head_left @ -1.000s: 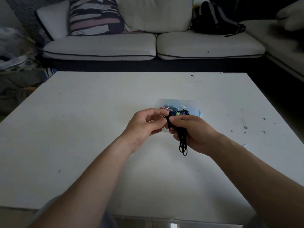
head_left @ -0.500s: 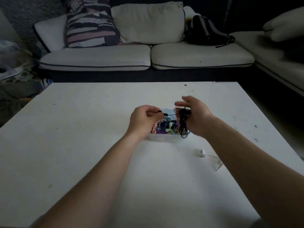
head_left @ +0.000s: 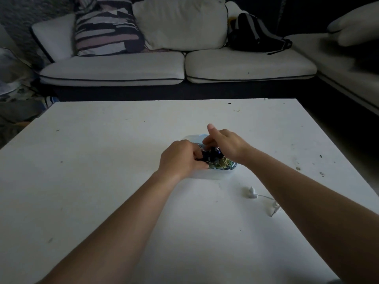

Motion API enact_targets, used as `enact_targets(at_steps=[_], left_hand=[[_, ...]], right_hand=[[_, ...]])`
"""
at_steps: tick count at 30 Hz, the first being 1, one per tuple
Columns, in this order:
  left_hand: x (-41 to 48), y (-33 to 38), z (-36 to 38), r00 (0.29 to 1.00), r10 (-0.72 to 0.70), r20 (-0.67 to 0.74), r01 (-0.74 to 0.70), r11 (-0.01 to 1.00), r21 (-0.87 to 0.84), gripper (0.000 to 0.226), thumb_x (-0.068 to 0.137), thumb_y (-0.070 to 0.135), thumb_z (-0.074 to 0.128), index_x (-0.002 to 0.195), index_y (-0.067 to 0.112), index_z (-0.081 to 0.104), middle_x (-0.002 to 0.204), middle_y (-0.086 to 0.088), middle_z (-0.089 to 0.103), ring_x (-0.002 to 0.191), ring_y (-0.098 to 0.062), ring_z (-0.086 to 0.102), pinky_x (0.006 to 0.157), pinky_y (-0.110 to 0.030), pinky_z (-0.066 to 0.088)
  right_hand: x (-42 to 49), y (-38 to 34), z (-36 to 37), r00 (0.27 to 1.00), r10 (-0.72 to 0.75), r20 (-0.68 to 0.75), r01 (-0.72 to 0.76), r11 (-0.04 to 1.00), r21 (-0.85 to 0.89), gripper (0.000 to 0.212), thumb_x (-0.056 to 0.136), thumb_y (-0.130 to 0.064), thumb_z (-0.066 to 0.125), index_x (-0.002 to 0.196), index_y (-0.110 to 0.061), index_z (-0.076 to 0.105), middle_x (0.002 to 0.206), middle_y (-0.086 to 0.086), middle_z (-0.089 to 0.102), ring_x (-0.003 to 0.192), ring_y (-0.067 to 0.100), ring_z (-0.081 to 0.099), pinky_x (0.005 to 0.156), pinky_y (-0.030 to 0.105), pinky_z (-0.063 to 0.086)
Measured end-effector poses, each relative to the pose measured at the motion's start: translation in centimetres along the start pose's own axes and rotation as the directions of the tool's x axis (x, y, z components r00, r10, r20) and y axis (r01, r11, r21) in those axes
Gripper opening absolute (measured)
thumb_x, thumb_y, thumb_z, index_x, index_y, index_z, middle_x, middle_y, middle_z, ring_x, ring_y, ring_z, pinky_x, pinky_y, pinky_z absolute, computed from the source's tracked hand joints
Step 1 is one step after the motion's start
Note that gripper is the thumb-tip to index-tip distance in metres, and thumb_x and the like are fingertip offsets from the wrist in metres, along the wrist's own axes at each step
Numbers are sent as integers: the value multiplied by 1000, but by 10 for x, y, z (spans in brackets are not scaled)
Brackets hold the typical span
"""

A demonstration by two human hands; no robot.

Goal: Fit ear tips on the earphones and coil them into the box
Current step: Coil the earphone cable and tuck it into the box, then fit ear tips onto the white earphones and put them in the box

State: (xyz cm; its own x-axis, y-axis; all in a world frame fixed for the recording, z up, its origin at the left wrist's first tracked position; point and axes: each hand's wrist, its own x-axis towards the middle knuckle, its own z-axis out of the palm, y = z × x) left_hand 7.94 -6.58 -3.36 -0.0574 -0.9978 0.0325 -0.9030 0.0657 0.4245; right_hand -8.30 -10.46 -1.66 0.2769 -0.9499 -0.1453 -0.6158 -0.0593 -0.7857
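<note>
The person shows two arms and two hands. The left arm (head_left: 106, 232) comes in from the near left. The right arm (head_left: 307, 201) comes in from the near right. Both arms are bare from the near edge of the view to the wrists. The left hand (head_left: 180, 158) and the right hand (head_left: 225, 145) are bare too. The room is dim, so small marks on them are too dark to tell. A bit of grey (head_left: 336, 282) shows at the near edge by the right arm. It may be clothing, but that cannot be told.
</note>
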Motion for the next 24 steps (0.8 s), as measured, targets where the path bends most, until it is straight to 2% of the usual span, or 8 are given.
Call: enact_targets(at_steps=[4, 7, 10, 13, 16, 18, 21, 24], left_hand=[[-6, -5, -3, 999, -40, 8, 41, 990, -138, 20, 72, 42, 81, 86, 29, 74, 79, 12, 66, 74, -6, 61, 65, -27, 48], [-16, -6, -4, 996, -28, -84, 12, 983, -185, 10, 80, 35, 76, 88, 30, 74, 84, 13, 66, 79, -7, 62, 68, -26, 49], [-32, 11, 0, 986, 11, -168, -50, 972, -231, 3, 85, 29, 70, 84, 29, 72, 80, 13, 67, 75, -6, 62, 67, -26, 51], [-50, 40, 15, 991, 104, -81, -123, 948, -294, 2, 84, 27, 69, 83, 27, 71, 72, 12, 65, 67, -4, 60, 63, -26, 50], [-60, 64, 41, 979, 184, 92, -150, 943, -296, 8, 88, 26, 67, 95, 27, 70, 82, 10, 67, 72, -7, 60, 72, -30, 54], [-63, 77, 63, 961, 214, 177, -167, 955, -246, 20, 91, 24, 62, 111, 26, 66, 101, 8, 65, 87, -11, 62, 81, -35, 54], [-62, 93, 92, 943, 243, 226, -225, 969, -100, 41, 94, 24, 56, 134, 30, 50, 128, 2, 49, 109, -20, 58, 89, -37, 51], [-58, 102, 110, 945, 231, 232, -248, 968, 48, 34, 96, 28, 51, 129, 30, 53, 124, -2, 46, 110, -25, 56, 86, -38, 50]], right_hand=[[-14, 2, -12, 997, -42, -67, 45, 998, 44, 63, 105, -53, 23, 117, -13, 71, 106, -1, 75, 105, 13, 64, 92, 31, 44], [-30, 9, -27, 979, -35, -202, 76, 978, 196, 53, 107, -42, 29, 108, -13, 73, 95, -1, 76, 94, 14, 67, 84, 29, 48], [-52, 24, -43, 967, 17, -255, 42, 974, 224, 35, 104, -25, 42, 99, -12, 73, 89, 2, 76, 84, 17, 65, 70, 24, 46], [-76, 48, -55, 980, 91, -179, -73, 992, 107, 26, 95, -6, 48, 99, -13, 73, 91, 0, 76, 79, 15, 65, 61, 15, 44], [-95, 76, -60, 989, 139, -54, -148, 967, -209, 38, 87, 4, 45, 102, -18, 73, 101, -3, 73, 92, 15, 64, 76, 17, 45], [-109, 92, -64, 986, 168, 0, -155, 908, -389, 45, 83, 3, 46, 107, -23, 72, 110, -5, 69, 99, 13, 61, 86, 20, 44], [-125, 106, -68, 970, 214, 117, -133, 866, -482, 42, 84, -4, 58, 118, -27, 68, 120, -5, 60, 103, 12, 54, 89, 22, 42], [-134, 116, -62, 956, 229, 184, -84, 812, -577, 46, 83, -12, 69, 125, -29, 62, 119, -3, 52, 103, 16, 52, 85, 25, 42]])
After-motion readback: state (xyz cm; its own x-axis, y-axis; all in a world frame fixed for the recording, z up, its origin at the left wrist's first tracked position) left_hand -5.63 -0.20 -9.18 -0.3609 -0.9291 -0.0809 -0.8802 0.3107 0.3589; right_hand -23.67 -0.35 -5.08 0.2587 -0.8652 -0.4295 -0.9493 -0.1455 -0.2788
